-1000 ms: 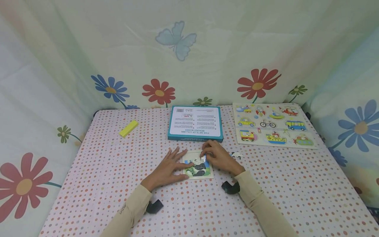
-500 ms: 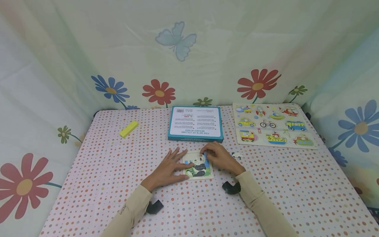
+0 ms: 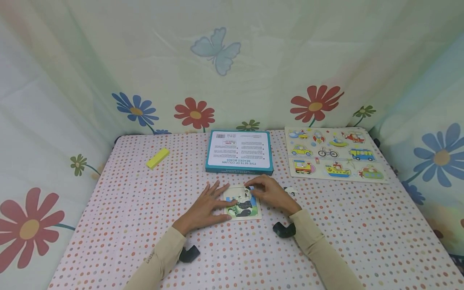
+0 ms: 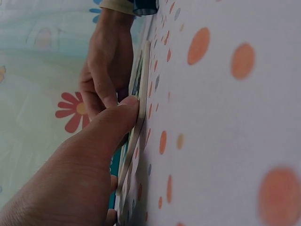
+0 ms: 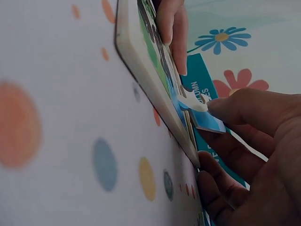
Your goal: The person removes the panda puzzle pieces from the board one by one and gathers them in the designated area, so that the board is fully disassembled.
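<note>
A small panda jigsaw board [image 3: 243, 218] with a pale wooden rim lies on the table. My left hand [image 3: 203, 210] rests on its left side with the fingers spread, and the thumb [image 4: 123, 112] lies along the board in the left wrist view. At the board's upper right, my right hand [image 3: 272, 194] pinches a white and blue puzzle piece [image 5: 215, 123] between thumb and finger. The piece tilts up from the board, its inner end over the picture; whether it touches cannot be told. A loose panda-face piece [image 3: 291, 191] lies right of the right hand.
Behind the jigsaw board lies a teal and white box [image 3: 239, 151]. A pegged vehicle puzzle board [image 3: 335, 155] lies at the back right. To the left is a yellow block [image 3: 158, 158]. A flowered curtain [image 3: 253, 64] stands behind the dotted tablecloth [image 3: 232, 257].
The right hand has shifted slightly toward me and to the right, showing more of the board's upper right. The left hand has stayed in place.
</note>
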`<state>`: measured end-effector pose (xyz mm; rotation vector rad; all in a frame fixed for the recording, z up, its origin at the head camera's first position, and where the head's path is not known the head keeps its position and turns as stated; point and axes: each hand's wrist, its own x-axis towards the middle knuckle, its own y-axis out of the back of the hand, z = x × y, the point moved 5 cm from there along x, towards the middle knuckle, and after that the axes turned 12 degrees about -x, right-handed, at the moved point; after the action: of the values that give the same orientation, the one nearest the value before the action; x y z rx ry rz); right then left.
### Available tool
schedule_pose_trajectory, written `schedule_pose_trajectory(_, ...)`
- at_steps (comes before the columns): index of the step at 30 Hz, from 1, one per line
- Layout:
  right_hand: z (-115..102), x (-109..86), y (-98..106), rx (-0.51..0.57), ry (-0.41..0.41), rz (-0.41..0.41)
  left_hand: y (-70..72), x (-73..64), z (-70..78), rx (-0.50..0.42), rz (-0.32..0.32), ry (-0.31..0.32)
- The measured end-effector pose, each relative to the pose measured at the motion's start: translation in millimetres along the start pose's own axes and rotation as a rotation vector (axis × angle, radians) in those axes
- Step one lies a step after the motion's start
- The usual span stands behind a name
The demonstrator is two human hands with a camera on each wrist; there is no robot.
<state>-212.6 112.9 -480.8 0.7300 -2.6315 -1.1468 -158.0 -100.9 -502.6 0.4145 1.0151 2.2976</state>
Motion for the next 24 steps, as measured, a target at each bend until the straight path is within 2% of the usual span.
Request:
schedule_pose_trajectory(13,0.9,-0.8,0.0,-0.011,0.011,-0.003,0.9,0.2,0.9,0.009,0.002,-0.003)
schedule_pose_trajectory(20,2.7,-1.6,0.7,-0.004,-0.038,-0.013,0.4,-0.6,0.5,0.006,-0.005,0.012)
schedule_pose_trajectory(24,2.1,-1.1,2.7,-0.015,-0.036,-0.013,-0.1,-0.5,0.2,0.004,-0.004,0.01)
